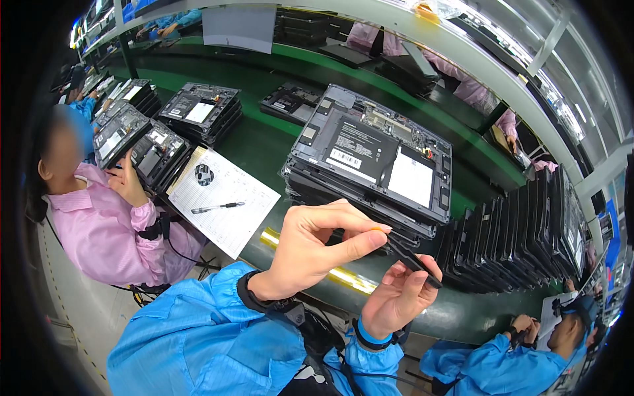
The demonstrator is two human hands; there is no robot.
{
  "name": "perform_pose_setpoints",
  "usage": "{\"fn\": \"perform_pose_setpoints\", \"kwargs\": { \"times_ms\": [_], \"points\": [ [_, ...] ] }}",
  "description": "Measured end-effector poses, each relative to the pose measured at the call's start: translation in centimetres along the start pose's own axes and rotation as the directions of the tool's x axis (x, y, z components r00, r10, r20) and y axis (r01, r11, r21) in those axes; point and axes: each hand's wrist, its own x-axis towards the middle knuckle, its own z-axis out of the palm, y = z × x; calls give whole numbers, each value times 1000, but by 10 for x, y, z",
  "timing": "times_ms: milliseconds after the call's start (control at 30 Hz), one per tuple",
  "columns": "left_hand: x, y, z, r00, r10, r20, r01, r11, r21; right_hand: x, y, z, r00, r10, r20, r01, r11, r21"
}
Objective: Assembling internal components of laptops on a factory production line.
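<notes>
My right hand (400, 297) grips a slim black flat piece (411, 259), seen almost edge-on, its fingers and thumb around the lower end. My left hand (323, 241) is closed in a pinch at the upper end of that piece. A tiny orange-yellow bit shows between the left fingertips; what it belongs to is too small to tell. Just beyond both hands stands a stack of opened laptop bases (370, 158). The top one shows a black battery, a white rectangle and circuit boards.
A row of upright dark laptop parts (508, 237) stands at right. A paper sheet (224, 191) with a pen (218, 207) lies left on the green bench (257, 152). More laptop stacks (200, 112) stand behind it. Co-workers sit at left, in a pink sleeve (148, 245), and lower right.
</notes>
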Motion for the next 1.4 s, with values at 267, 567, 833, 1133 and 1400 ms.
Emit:
{"fn": "perform_pose_setpoints", "kwargs": {
  "times_ms": [267, 567, 833, 1133, 1400],
  "points": [
    [-1, 4, 3, 994, -106, 31, 109, 982, -156, 0, -2, 1, 999, -37, -18, 37, 999, 12],
    [2, 2, 1, 995, -80, 66, 90, 983, -162, 3, -5, 1, 995, -99, -28, 97, 993, -68],
    [6, 6, -20, 863, -373, 341, 479, 819, -315, 28, -22, -29, 672, -575, 467, 730, 619, -288],
    [-3, 1, 2, 895, -342, 287, 403, 895, -192, 21, -24, -19, 815, -399, 420, 523, 818, -239],
    [3, 2, 23, 978, -33, 204, 12, 994, 104, 12, -19, -1, 972, -141, 187, 148, 989, -24]
  ]
}}
